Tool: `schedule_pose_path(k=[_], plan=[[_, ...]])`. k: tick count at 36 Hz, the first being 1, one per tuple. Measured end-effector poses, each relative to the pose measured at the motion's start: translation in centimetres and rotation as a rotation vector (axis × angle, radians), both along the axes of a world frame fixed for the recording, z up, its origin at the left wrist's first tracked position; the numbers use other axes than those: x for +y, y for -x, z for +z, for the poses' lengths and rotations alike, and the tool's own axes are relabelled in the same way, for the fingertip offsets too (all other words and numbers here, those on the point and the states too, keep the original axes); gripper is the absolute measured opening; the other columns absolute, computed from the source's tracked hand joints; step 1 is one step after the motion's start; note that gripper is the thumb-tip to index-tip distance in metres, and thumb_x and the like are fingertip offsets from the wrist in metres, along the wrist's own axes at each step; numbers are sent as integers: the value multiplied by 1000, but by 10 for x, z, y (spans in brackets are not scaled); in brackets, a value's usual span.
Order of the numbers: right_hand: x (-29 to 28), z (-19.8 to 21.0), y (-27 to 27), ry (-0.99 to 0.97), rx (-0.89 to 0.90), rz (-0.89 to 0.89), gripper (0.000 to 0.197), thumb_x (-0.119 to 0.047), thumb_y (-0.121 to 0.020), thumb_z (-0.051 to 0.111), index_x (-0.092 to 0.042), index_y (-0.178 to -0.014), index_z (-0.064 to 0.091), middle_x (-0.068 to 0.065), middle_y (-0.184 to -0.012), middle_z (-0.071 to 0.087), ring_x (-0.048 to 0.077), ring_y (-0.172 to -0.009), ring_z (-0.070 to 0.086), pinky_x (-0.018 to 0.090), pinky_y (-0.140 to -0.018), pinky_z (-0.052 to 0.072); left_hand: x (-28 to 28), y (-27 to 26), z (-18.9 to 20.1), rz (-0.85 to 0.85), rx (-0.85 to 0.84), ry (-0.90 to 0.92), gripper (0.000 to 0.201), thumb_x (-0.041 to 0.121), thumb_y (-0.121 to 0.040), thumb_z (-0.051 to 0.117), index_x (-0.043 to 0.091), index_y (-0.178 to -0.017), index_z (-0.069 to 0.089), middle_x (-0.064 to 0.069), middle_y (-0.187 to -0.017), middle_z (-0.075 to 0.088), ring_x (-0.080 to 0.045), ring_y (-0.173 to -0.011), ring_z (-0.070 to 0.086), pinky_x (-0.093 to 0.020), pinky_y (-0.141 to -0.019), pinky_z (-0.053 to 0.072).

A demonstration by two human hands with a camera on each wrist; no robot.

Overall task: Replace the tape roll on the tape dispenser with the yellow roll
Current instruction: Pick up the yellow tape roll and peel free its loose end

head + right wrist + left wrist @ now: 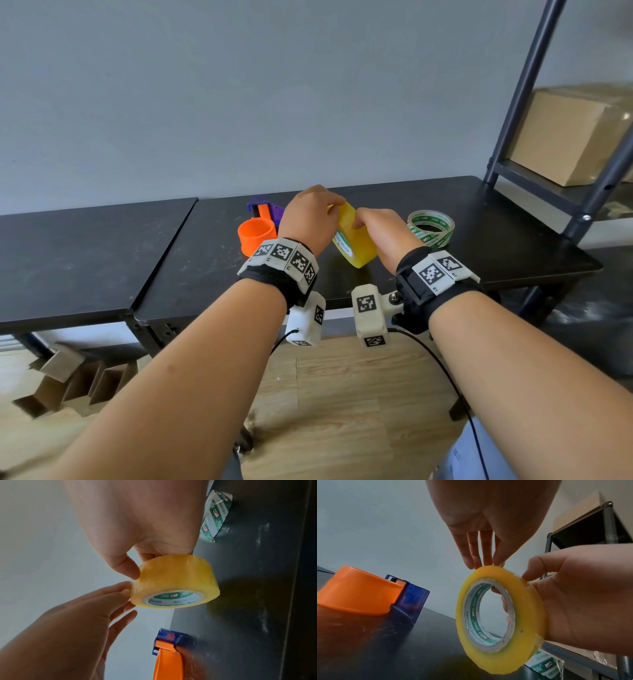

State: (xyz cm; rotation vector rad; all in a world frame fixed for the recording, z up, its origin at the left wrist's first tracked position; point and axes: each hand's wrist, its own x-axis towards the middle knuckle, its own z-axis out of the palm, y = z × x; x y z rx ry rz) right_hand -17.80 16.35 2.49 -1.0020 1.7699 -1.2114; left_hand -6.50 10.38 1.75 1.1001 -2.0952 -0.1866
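Two hands on the yellow roll point(352, 240) at the worktop point(479, 219).
Right hand point(383, 236) grips it, fingers through its core; left hand point(308, 219) has straight fingertips point(478, 562) touching its rim.

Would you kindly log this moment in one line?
right hand grips yellow roll | left hand touches its rim | dispenser bare on table
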Motion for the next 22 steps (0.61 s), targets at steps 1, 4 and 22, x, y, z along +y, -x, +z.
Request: schedule_pose_path(k=[1, 4, 22], plan=[[0, 0, 0, 1, -1, 1, 15, -14, -82, 54, -8, -96, 54, 13, -99, 53, 28, -91, 50, 36, -77, 37, 0, 0, 0, 2, -5, 8, 31, 14, -96, 47, 18, -115, 71, 0, -117, 66, -18, -104, 59, -20, -80, 38], [0, 0, 1, -3, -8, 4, 14, -13, -83, 54, -8, -96, 53, 13, -99, 53, 28, -91, 50, 36, -77, 37, 2, 0, 1, 0, -10, 16, 30, 14, -93, 50, 19, -113, 72, 1, -114, 67, -17, -104, 60, -20, -79, 39], [-2, -2, -2, -13, -31, 33, 19, -16, -85, 55, -7, -102, 54, 13, -101, 55, 29, -92, 51, 36, -78, 37, -3, 8, 6, 62, -268, 115, 22, 7, -98, 45, 8, -112, 61, -7, -117, 58, -23, -107, 55, -30, -78, 45]])
